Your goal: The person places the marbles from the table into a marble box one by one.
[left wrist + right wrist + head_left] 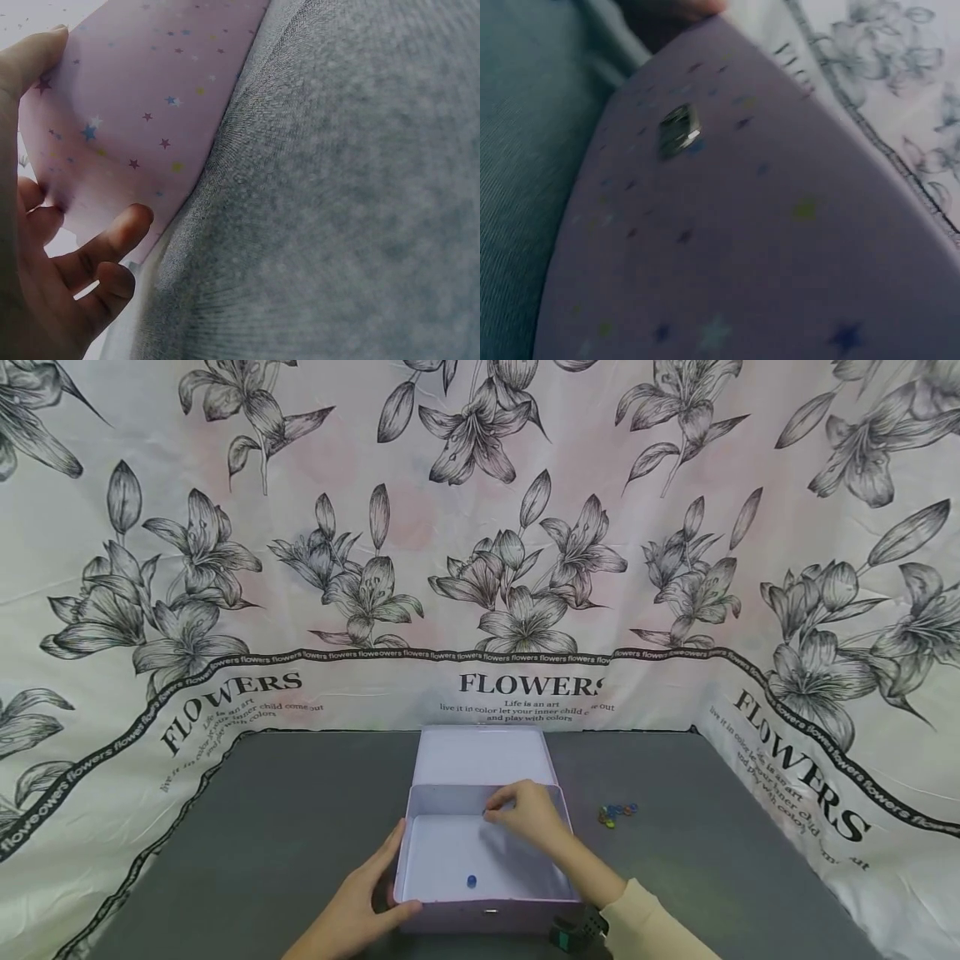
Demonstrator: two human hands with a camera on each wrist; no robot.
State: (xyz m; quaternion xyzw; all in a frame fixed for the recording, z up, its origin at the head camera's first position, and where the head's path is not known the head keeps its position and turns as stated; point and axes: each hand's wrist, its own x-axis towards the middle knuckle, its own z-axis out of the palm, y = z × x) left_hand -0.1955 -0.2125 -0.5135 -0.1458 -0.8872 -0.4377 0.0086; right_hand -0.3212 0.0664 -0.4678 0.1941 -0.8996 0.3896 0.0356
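Note:
A lidded box point(450, 843), pale inside, stands with its lid point(483, 756) tipped back. Its lilac outer wall point(142, 105) has small coloured stars. My left hand point(367, 889) grips the box's near left corner, thumb on the front rim and fingers along the left side. Inside the box, above its floor, my right hand point(528, 814) pinches something small and dark, apparently a marble, mostly hidden by the fingertips. A blue marble point(471, 881) lies on the box floor near the front. In the right wrist view, a metal clasp point(680, 131) shows on the front wall.
Several coloured marbles point(611, 814) lie in a small cluster on the grey tabletop point(300, 810), right of the box. A dark band-like object point(573, 935) sits by my right sleeve. Flower-printed cloth point(525, 693) surrounds the table at the back and sides.

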